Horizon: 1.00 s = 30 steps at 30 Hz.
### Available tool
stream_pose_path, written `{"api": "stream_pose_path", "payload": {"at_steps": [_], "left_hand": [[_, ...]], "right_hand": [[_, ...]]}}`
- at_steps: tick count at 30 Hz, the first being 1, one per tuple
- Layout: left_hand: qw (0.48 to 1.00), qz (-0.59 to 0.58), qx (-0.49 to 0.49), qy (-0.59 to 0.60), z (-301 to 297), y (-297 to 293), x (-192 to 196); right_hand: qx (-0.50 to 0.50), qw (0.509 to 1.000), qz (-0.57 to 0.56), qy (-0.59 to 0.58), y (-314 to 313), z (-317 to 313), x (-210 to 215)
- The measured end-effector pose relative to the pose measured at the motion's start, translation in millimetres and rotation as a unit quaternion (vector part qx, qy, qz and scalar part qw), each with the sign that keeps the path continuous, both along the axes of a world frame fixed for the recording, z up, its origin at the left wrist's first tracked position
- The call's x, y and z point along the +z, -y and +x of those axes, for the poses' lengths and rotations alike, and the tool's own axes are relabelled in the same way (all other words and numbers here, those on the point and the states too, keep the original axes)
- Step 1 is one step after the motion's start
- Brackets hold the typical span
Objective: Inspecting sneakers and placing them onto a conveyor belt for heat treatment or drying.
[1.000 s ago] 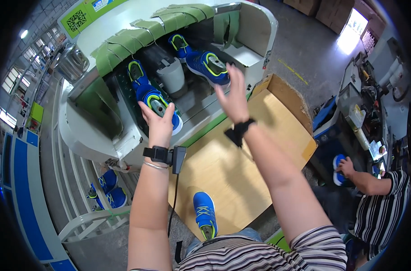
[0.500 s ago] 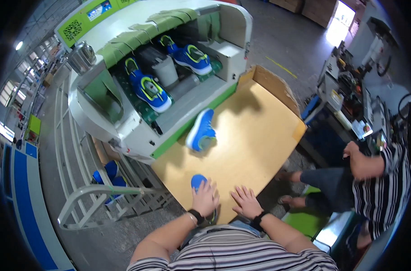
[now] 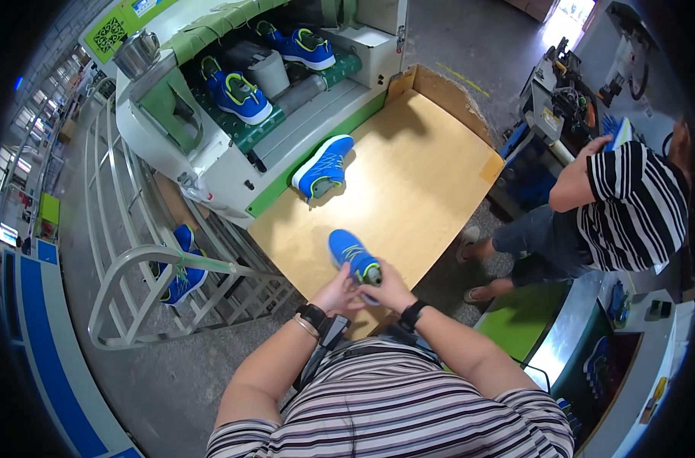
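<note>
A blue sneaker (image 3: pixel 347 250) with yellow-green laces is held between my two hands above the near part of the tan work board (image 3: pixel 431 191). Its toe points away from me. My left hand (image 3: pixel 338 293) grips the left side near the heel, and my right hand (image 3: pixel 392 288) closes around the heel and collar from the right. Something dark fills the shoe's opening. Farther off, a second blue sneaker (image 3: pixel 326 165) lies on its side on the board, white sole against the green edge of the machine.
Beyond the board, a white machine (image 3: pixel 218 172) carries blue sneakers (image 3: pixel 241 98) on a green belt (image 3: pixel 254 131). Left stands a metal rack (image 3: pixel 126 267) with more blue shoes (image 3: pixel 186 281). A co-worker in a striped shirt (image 3: pixel 633 202) works at the right, beside equipment (image 3: pixel 550 114).
My hands have come together on the near sneaker, which is now lifted with its laces showing. My view has shifted. The co-worker now holds something blue.
</note>
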<state>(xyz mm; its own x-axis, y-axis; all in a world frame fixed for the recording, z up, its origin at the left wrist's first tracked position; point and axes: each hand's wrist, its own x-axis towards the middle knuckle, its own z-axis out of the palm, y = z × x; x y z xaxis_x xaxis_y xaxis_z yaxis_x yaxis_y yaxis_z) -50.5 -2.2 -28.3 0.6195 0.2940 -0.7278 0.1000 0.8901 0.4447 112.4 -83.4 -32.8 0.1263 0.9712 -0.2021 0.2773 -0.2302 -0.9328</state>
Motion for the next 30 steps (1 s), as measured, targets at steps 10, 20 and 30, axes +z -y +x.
{"api": "stream_pose_path", "payload": {"at_steps": [10, 20, 30], "left_hand": [[0.640, 0.699, -0.083, -0.309, 83.7, -177.3, 19.5], [0.428, 0.703, -0.197, -0.533, 97.7, -207.9, -7.7], [0.698, 0.624, -0.162, -0.311, -20.4, -105.5, -6.8]], "right_hand": [[-0.239, 0.945, -0.065, 0.212, 34.7, 72.5, -7.1], [-0.200, 0.959, -0.105, 0.172, 32.2, 81.5, 0.4], [-0.187, 0.964, -0.098, 0.163, 35.6, 84.6, -9.7]]}}
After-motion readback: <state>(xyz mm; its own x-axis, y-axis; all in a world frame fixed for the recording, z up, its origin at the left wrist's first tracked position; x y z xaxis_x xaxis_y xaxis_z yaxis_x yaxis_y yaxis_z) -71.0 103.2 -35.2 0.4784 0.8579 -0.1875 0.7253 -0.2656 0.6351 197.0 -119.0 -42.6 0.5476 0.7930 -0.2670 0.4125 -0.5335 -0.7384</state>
